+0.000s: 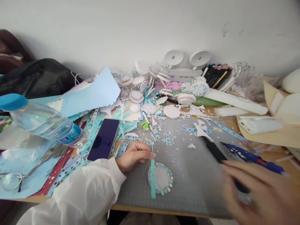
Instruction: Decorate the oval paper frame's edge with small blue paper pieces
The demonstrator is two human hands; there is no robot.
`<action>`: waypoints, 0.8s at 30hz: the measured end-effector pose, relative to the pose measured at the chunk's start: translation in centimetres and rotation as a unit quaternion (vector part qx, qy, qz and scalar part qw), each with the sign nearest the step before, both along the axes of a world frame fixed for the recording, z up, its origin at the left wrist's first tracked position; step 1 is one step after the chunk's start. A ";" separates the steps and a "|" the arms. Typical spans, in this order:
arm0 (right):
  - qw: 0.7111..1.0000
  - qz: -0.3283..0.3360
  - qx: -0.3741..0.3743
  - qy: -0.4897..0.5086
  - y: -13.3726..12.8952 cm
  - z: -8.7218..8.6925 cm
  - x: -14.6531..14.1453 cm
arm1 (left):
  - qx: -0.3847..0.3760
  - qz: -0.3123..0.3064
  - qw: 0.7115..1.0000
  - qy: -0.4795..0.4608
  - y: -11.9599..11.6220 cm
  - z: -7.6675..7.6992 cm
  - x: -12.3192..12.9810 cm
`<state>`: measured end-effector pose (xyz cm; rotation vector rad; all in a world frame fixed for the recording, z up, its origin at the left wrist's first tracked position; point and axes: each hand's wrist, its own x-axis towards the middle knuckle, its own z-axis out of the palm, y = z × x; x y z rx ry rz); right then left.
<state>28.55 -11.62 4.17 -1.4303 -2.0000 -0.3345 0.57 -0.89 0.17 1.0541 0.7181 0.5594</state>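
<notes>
My left hand (pixel 137 155) is closed, its thumb and finger pinching a narrow teal paper strip (pixel 153 182). The strip hangs down over a round white disc (pixel 163 175), whose rim is edged with small blue and white paper pieces. At the right, my right hand (pixel 260 190) is smeared by motion. Its fingers lie around a black pen-like tool (pixel 213 149), whose far end meets white paper scraps (pixel 201 128); whether they grip it cannot be made out. A blue patterned pen-shaped tool (pixel 253 157) lies just beyond that hand.
A grey cutting mat (pixel 187 175) bears small blue paper bits (pixel 164 137). To the left are a phone (pixel 103 139), a water bottle (pixel 51 125), glasses (pixel 11 181) and coloured paper. White discs (pixel 172 111), black markers (pixel 217 75) and a twin-headed lamp (pixel 181 73) crowd the back.
</notes>
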 end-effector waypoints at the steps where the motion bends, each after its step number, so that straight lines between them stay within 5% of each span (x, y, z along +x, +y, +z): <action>1: 0.997 0.076 0.011 -0.033 0.9 -0.1 -1.8 | 0.000 0.002 1.000 -0.002 0.0 0.0 0.0; 3: 0.977 0.201 0.011 -0.066 2.9 -0.2 -5.3 | -0.004 0.011 1.000 -0.011 -0.1 0.0 0.0; 8: 0.945 0.312 0.070 -0.075 6.8 -0.3 -10.2 | -0.012 0.035 0.998 -0.048 -0.1 -0.1 0.1; 12: 0.932 0.346 0.098 -0.045 7.9 -0.9 -9.3 | 0.008 0.046 0.998 -0.045 -0.2 -0.4 0.2; 16: 0.941 0.279 0.028 0.190 8.0 -2.8 -7.5 | 0.106 -0.003 0.994 0.030 -0.7 -0.4 0.0; 20: 0.854 0.168 -0.113 0.479 7.7 -4.7 -6.8 | 0.222 -0.077 0.970 0.070 -1.1 -0.4 -0.1; 24: 0.762 0.205 -0.227 0.570 7.6 -5.4 -6.7 | 0.280 -0.107 0.952 0.065 -1.2 -0.4 0.1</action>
